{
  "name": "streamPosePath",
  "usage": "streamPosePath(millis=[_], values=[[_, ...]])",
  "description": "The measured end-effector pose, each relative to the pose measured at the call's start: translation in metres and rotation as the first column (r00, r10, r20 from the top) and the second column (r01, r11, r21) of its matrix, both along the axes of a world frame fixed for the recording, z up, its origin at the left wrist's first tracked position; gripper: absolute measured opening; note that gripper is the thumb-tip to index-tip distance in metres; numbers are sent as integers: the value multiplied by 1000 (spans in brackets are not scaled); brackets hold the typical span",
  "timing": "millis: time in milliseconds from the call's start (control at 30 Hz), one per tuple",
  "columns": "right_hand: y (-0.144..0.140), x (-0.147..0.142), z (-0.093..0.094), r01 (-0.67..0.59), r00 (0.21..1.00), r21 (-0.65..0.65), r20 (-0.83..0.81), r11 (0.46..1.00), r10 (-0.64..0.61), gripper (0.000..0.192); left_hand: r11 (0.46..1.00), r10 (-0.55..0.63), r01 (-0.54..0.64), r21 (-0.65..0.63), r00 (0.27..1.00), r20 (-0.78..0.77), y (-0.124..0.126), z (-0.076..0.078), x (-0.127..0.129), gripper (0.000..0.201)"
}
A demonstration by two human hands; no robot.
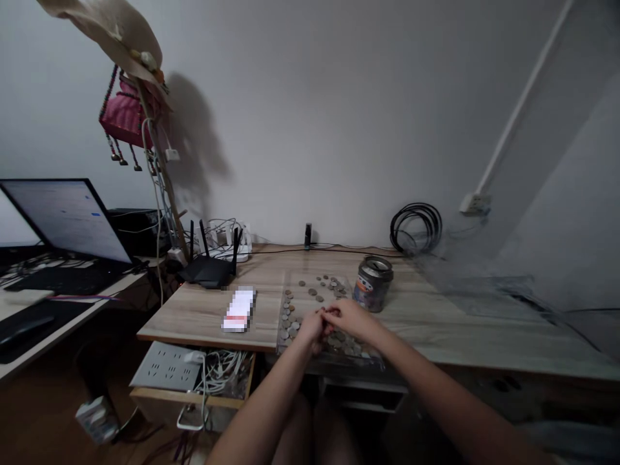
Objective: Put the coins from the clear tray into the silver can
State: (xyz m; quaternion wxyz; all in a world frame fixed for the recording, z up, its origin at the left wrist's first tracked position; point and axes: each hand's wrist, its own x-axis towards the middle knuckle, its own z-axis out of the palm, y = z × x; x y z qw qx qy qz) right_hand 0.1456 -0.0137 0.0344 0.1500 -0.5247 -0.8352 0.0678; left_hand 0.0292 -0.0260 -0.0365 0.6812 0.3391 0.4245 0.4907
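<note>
**Coins spread on a wooden desk, both hands over them**

Coins (310, 294) lay scattered on the wooden desk (436, 316), just left of a metal tin (372, 283). The left hand (311, 329) and right hand (346, 316) met above them, fingers curled together; whether they pinched a coin could not be told. A router (210, 268) stood further left.

No legible txt; tin (372, 284) label & laptop screen (68, 218) too blurred.
</note>
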Motion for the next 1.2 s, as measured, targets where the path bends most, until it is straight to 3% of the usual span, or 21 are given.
streamPosePath(millis=[67,133,233,300,333,367,433,533,633,733,800,867,900,967,1067,1200], values=[[-16,-11,-15,-13,1000,-15,8,1000,14,20,1000,-19,19,5,998,52,0,1,0,28],[-22,-12,-17,23,1000,37,-9,999,-23,16,999,-48,49,-11,995,90,0,2,-2,30],[-7,5,6,122,984,114,-140,986,-105,18,993,-56,68,-94,991,121,-1,6,-6,27],[17,28,30,315,932,199,-249,928,-263,24,986,-54,75,-152,989,136,-1,9,-8,22],[32,40,41,416,896,248,-276,875,-348,25,982,-54,78,-173,988,143,-2,11,-8,19],[47,53,50,503,859,268,-263,822,-440,26,979,-49,77,-188,988,149,-3,12,-9,17],[75,75,62,575,818,227,-165,786,-551,27,979,-40,71,-192,986,163,-4,13,-8,14],[101,93,66,606,793,140,-29,783,-609,27,989,-34,59,-139,985,172,-6,14,-7,17],[101,93,65,594,800,134,2,793,-600,28,994,-25,43,-98,983,179,-7,14,-8,21],[78,75,60,540,837,290,-80,790,-542,35,990,-42,71,-121,972,229,-5,15,-10,33],[55,54,48,391,920,367,-123,844,-373,33,984,-51,93,-153,964,259,-4,14,-11,43],[32,30,28,84,995,283,-71,955,-66,28,978,-36,87,-187,965,261,-2,13,-11,49],[23,18,17,-85,995,187,-39,979,94,25,978,-23,75,-196,966,257,-2,12,-10,50],[10,0,-4,-287,957,25,-33,958,288,21,978,-14,67,-196,966,260,0,11,-9,51],[4,-13,-19,-310,949,-25,-60,950,308,18,979,-39,92,-182,960,276,1,10,-8,50],[18,3,-3,-241,965,65,-91,968,246,22,978,-76,124,-165,961,267,1,11,-11,48]])
